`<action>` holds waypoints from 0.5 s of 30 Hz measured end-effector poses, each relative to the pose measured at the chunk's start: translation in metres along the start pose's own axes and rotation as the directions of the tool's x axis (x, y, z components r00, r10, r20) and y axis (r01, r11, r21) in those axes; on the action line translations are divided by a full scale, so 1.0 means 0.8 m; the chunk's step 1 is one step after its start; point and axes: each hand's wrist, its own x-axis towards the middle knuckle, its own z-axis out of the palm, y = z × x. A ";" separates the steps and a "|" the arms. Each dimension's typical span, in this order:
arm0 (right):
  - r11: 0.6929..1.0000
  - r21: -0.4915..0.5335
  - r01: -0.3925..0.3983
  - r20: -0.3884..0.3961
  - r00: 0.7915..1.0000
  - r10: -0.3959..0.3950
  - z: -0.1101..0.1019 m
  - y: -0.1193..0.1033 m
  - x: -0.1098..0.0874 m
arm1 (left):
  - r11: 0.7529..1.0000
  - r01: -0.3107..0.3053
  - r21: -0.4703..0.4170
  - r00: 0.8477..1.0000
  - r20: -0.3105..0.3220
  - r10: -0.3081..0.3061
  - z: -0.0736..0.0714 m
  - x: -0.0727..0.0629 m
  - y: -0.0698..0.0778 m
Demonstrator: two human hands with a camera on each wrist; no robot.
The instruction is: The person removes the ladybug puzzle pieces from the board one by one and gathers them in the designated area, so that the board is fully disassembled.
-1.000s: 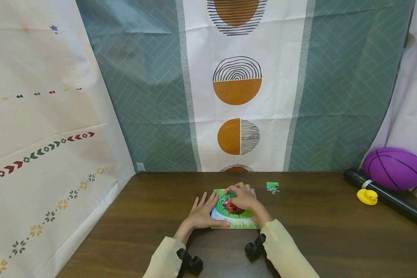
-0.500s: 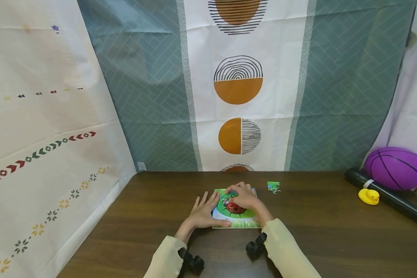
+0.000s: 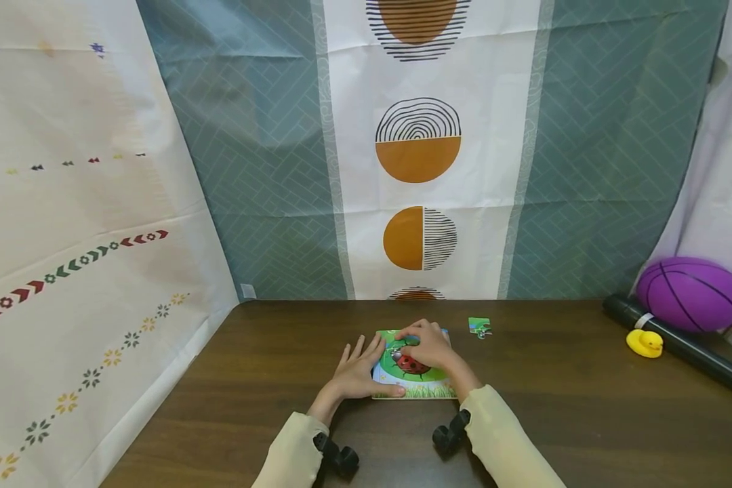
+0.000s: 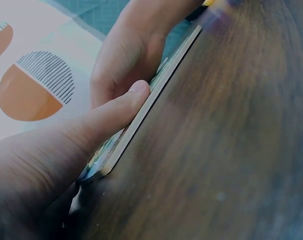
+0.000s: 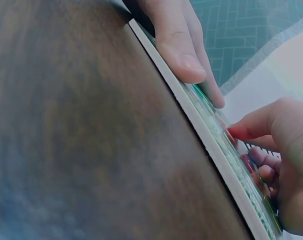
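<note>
A ladybug jigsaw puzzle (image 3: 430, 392) with a pale board edge lies flat on the brown table. My left hand (image 3: 354, 378) rests along its left side, fingers spread; the thumb (image 4: 134, 97) presses on its near edge. Over the upper part of the picture, my right hand (image 3: 432, 346) has its thumb and index finger bent together, apparently pinching a puzzle piece within the board. The right thumb (image 5: 251, 122) touches the red ladybug area; the fingers hide most of that piece. One loose green puzzle piece (image 3: 479, 327) lies apart, right of the board.
On the table's right side are a yellow rubber duck (image 3: 644, 343), a long black tube (image 3: 683, 349) and a purple ball (image 3: 692, 295). A patterned cloth (image 3: 427, 203) hangs behind the table's far edge. A white cloth (image 3: 97, 305) hangs at the left.
Both hands keep their places on the puzzle. Only a slight shift of the head view shows; the loose piece lies where it was.
</note>
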 end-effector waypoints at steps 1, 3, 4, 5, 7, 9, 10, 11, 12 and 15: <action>1.000 -0.002 -0.001 0.005 1.000 0.001 0.000 0.000 0.000 | 1.000 0.000 -0.004 1.000 0.001 0.000 0.000 0.000 0.001; 1.000 -0.008 -0.004 0.011 1.000 0.004 0.000 0.000 0.000 | 1.000 -0.001 -0.009 1.000 0.001 0.001 0.000 -0.001 0.002; 1.000 -0.009 -0.003 0.013 1.000 0.003 0.000 0.001 0.000 | 1.000 -0.001 -0.011 1.000 0.001 0.001 0.000 -0.001 0.002; 1.000 -0.007 -0.002 0.014 1.000 0.002 -0.001 0.000 0.000 | 1.000 -0.001 -0.013 1.000 0.001 0.001 0.000 -0.001 0.002; 1.000 0.008 -0.003 0.021 1.000 0.003 -0.001 -0.001 -0.001 | 1.000 0.001 -0.019 1.000 0.003 -0.001 0.000 -0.002 0.003; 1.000 0.022 -0.001 0.023 1.000 0.001 -0.002 -0.002 -0.001 | 1.000 0.002 -0.018 1.000 0.004 -0.002 0.000 -0.002 0.003; 1.000 0.028 -0.001 0.025 1.000 0.000 -0.002 -0.003 -0.001 | 1.000 0.004 -0.020 1.000 0.005 -0.003 0.000 -0.002 0.003; 0.999 0.036 -0.003 0.028 1.000 0.002 -0.002 -0.004 -0.001 | 1.000 0.004 -0.020 1.000 0.005 -0.004 0.000 -0.002 0.003; 0.999 0.038 -0.001 0.029 1.000 0.000 -0.002 -0.004 -0.001 | 1.000 0.005 -0.018 1.000 0.006 -0.005 -0.001 -0.002 0.003; 0.999 0.034 0.004 0.030 1.000 -0.005 -0.002 -0.005 0.000 | 1.000 0.008 -0.015 1.000 0.007 -0.008 -0.001 -0.002 0.002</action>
